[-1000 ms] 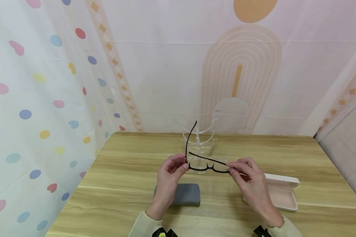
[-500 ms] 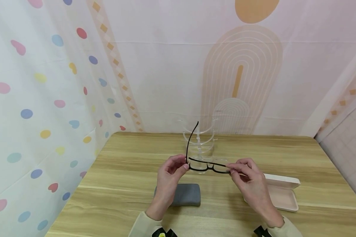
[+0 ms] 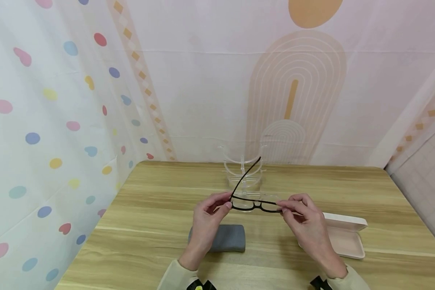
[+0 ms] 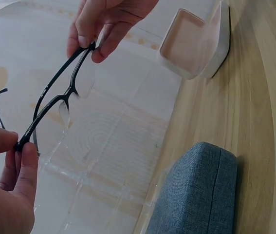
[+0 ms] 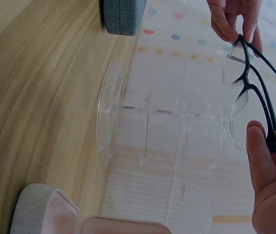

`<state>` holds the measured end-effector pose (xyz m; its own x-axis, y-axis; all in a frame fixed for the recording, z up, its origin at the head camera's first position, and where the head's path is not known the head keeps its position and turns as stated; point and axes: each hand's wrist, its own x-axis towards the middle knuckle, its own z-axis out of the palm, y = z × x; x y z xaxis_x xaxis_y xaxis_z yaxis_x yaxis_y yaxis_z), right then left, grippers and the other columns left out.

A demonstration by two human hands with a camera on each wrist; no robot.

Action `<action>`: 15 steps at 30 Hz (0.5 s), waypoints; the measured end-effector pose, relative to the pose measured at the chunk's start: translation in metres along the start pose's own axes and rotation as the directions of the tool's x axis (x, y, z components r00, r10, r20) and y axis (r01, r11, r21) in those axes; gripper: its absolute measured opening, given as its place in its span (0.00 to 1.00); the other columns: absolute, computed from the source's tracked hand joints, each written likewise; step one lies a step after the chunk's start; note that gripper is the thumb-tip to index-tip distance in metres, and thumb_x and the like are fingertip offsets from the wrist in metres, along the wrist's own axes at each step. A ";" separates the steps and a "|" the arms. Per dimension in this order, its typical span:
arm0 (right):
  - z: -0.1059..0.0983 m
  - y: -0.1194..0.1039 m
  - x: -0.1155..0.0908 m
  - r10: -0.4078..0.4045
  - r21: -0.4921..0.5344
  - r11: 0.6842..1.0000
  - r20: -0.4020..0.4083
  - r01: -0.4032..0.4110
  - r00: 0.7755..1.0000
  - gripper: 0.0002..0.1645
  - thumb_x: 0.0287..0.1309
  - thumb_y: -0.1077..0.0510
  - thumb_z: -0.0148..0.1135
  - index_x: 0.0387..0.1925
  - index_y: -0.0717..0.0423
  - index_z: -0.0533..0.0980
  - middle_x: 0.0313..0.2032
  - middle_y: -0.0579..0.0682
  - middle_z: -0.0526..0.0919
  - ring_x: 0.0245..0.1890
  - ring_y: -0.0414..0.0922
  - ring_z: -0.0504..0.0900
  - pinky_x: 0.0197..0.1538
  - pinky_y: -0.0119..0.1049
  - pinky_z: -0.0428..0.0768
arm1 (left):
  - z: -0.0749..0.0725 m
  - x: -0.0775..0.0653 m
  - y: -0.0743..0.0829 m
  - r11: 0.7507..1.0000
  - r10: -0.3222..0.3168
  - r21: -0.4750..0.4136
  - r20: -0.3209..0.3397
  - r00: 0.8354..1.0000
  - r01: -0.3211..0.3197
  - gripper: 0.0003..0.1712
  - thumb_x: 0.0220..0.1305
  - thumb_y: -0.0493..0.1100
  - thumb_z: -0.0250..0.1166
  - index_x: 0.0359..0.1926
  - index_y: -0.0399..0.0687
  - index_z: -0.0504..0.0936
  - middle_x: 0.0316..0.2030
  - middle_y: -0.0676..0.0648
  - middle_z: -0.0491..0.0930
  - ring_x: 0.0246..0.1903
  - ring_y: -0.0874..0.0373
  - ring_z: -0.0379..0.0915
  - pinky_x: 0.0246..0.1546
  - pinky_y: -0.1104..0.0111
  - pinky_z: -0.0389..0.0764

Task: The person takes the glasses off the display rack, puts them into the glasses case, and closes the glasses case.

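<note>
A pair of black half-rim glasses (image 3: 256, 205) is held up above the table between both hands. My left hand (image 3: 209, 219) pinches the left hinge corner with thumb and fingers, as the left wrist view also shows. At the opposite corner, my right hand (image 3: 306, 223) pinches the frame by its hinge. The right temple lies folded across behind the lenses, while the left temple slants up and to the right, partly folded. Under the left hand lies a closed grey glasses case (image 3: 227, 238), partly hidden by the wrist. An open white case with pink lining (image 3: 345, 241) sits beside the right hand.
Behind the glasses stands a clear tiered display stand (image 5: 109, 114), partly covered by them in the head view. The wooden table (image 3: 159, 225) ends at a patterned curtain (image 3: 203, 88), with a dotted curtain on the left.
The right temple has folded down flat behind the lenses. The left temple has swung inward to the right. Both hands stay at the hinge corners, nearly in place.
</note>
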<state>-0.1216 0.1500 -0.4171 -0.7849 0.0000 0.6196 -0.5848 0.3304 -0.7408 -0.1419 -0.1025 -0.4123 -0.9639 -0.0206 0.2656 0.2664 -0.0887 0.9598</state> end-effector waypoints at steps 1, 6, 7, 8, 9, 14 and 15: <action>0.000 0.000 0.000 0.000 0.000 1.000 0.000 0.000 1.000 0.17 0.59 0.80 0.63 0.40 0.61 0.88 0.40 0.50 0.78 0.36 0.36 0.86 0.38 0.26 0.85 | 0.000 0.000 0.000 1.000 0.008 0.007 0.005 1.000 -0.008 0.15 0.64 0.27 0.69 0.52 0.35 0.87 0.48 0.33 0.83 0.47 0.52 0.82 0.48 0.69 0.84; 0.000 -0.001 0.001 -0.006 -0.007 1.000 -0.003 0.006 1.000 0.16 0.59 0.80 0.64 0.40 0.62 0.88 0.40 0.50 0.78 0.35 0.35 0.85 0.37 0.25 0.85 | 0.000 0.000 0.001 0.999 0.020 0.045 0.013 1.000 -0.021 0.14 0.64 0.28 0.69 0.51 0.37 0.88 0.47 0.36 0.84 0.48 0.50 0.83 0.50 0.68 0.84; 0.000 -0.001 0.001 -0.006 -0.008 1.000 -0.004 0.006 1.000 0.16 0.59 0.80 0.64 0.40 0.62 0.88 0.40 0.50 0.78 0.35 0.35 0.85 0.36 0.25 0.85 | 0.000 0.000 0.001 0.998 0.020 0.052 0.014 1.000 -0.021 0.14 0.64 0.28 0.69 0.51 0.37 0.89 0.47 0.38 0.85 0.48 0.49 0.83 0.50 0.68 0.84; 0.000 -0.001 0.001 -0.005 -0.009 1.000 -0.005 0.005 1.000 0.16 0.59 0.80 0.64 0.40 0.62 0.88 0.40 0.50 0.78 0.35 0.35 0.85 0.36 0.25 0.85 | 0.000 0.000 0.002 0.998 0.019 0.061 0.014 1.000 -0.020 0.14 0.64 0.28 0.69 0.50 0.37 0.89 0.46 0.39 0.85 0.48 0.49 0.83 0.50 0.68 0.84; 0.000 -0.001 0.001 -0.005 -0.010 1.000 -0.006 0.005 1.000 0.16 0.58 0.80 0.64 0.40 0.61 0.88 0.40 0.50 0.78 0.35 0.35 0.85 0.36 0.25 0.85 | 0.000 -0.001 0.002 0.997 0.019 0.068 0.015 1.000 -0.020 0.14 0.64 0.28 0.69 0.50 0.38 0.89 0.46 0.40 0.85 0.48 0.48 0.83 0.50 0.68 0.84; 0.000 -0.002 0.002 0.006 -0.004 1.000 -0.004 -0.006 1.000 0.17 0.59 0.79 0.64 0.40 0.60 0.88 0.40 0.50 0.78 0.35 0.34 0.84 0.37 0.25 0.85 | -0.001 -0.001 0.002 0.996 0.020 0.091 0.016 1.000 -0.021 0.13 0.63 0.27 0.70 0.48 0.38 0.90 0.46 0.41 0.86 0.48 0.49 0.83 0.49 0.68 0.85; 0.000 -0.002 0.002 0.009 -0.001 1.000 -0.004 -0.009 1.000 0.16 0.59 0.79 0.64 0.41 0.60 0.88 0.40 0.50 0.78 0.36 0.34 0.84 0.37 0.25 0.85 | -0.001 -0.001 0.002 0.995 0.021 0.094 0.016 1.000 -0.023 0.12 0.63 0.27 0.70 0.47 0.38 0.90 0.46 0.41 0.86 0.48 0.50 0.83 0.49 0.68 0.85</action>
<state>-0.1214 0.1493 -0.4143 -0.7895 0.0068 0.6138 -0.5775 0.3308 -0.7464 -0.1403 -0.1039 -0.4106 -0.9577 -0.0062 0.2876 0.2876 0.0062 0.9577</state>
